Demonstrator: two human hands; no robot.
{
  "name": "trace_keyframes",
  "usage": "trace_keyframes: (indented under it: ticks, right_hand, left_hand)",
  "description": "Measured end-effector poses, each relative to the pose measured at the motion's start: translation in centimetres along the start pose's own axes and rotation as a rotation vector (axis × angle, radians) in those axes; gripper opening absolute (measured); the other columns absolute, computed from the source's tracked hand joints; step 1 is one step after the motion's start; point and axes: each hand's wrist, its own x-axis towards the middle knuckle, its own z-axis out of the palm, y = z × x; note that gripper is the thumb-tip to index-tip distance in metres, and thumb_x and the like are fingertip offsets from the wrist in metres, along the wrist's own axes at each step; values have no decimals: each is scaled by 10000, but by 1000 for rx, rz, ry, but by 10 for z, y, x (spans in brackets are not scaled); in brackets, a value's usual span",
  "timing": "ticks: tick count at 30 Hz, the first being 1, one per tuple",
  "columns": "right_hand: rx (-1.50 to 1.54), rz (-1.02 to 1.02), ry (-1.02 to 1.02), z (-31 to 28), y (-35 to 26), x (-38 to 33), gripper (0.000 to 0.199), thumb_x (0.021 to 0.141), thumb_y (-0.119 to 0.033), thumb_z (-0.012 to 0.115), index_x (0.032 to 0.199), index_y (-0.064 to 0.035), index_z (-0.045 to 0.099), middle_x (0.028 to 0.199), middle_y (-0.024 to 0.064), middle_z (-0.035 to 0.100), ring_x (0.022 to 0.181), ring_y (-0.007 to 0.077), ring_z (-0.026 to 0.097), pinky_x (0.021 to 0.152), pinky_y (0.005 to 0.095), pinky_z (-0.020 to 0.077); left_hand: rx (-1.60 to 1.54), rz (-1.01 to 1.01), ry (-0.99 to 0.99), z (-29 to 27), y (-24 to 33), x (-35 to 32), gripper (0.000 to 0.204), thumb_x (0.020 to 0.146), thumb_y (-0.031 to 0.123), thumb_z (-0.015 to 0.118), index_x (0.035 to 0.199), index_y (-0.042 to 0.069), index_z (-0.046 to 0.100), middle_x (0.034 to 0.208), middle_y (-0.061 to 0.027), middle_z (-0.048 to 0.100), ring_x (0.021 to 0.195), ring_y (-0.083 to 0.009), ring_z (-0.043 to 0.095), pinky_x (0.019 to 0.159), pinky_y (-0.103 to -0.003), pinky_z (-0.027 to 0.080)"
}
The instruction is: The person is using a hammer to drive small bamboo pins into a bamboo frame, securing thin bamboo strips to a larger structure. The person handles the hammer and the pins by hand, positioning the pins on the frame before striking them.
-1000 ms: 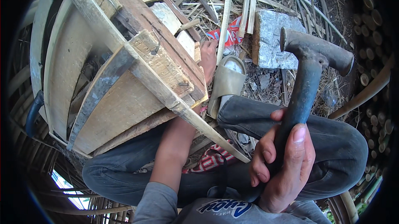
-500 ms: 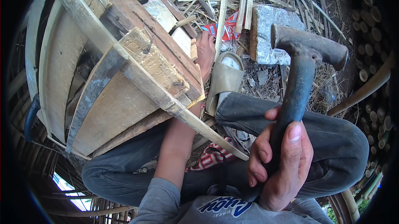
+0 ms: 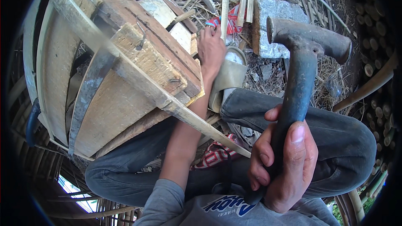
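Observation:
My right hand is wrapped round the dark handle of a metal hammer, its T-shaped head raised above my right thigh. Beyond the wooden frame, my left hand is low near the ground, next to a red packet with a blue edge. Its fingers look bent inward; the fingertips and anything between them are hidden. At the left stands the frame, with a thick wooden beam, curved panels and nails in its end. A long thin slat crosses its front over my left forearm.
A sandal on a foot is beside my left hand. A grey stone block lies behind the hammer head. Split bamboo strips and straw litter the ground. A stack of cut bamboo lines the right edge.
My left hand has shifted slightly right and up off the ground, its fingers now more bent beside the red packet. The right hand still grips the hammer in nearly the same place.

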Motion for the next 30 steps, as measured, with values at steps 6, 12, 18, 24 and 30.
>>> trace_keyframes:
  ticks: [6,12,18,24,30]
  right_hand:
    - [-71,13,-37,5,-1,-4,526,1110,-422,412,1210,88,492,614,16,434,372,49,331,308,228,263]
    - [-31,37,19,4,1,-1,523,1107,-417,423,1208,90,497,613,16,433,371,49,331,310,223,261]
    - [-63,57,-47,6,-1,-4,531,1101,-426,438,1209,91,496,613,17,437,371,50,338,308,224,265]
    - [-84,65,-71,9,-3,-1,538,1093,-436,458,1201,89,499,613,16,441,371,51,339,308,222,270]
    - [-66,100,-53,8,-2,2,534,1090,-436,464,1191,87,497,612,19,443,372,54,343,311,223,274]
  left_hand:
    - [-103,-170,-242,21,37,-22,489,887,113,622,1367,19,643,1505,-196,426,1362,-338,419,1137,-498,352]
    - [-229,-132,-49,-6,27,-12,554,896,58,612,1413,-106,501,1353,-247,541,1259,-395,521,1087,-510,404]
    - [77,-87,17,12,11,-15,532,942,137,605,1417,-85,514,1436,-236,504,1292,-370,493,1055,-514,396]
    - [89,-8,-352,8,23,-24,510,922,124,559,1389,-82,538,1485,-271,492,1340,-371,473,1087,-531,357]
    - [-446,-123,-98,-3,17,-52,277,940,126,611,1115,-86,647,995,-257,689,895,-434,669,840,-465,513]
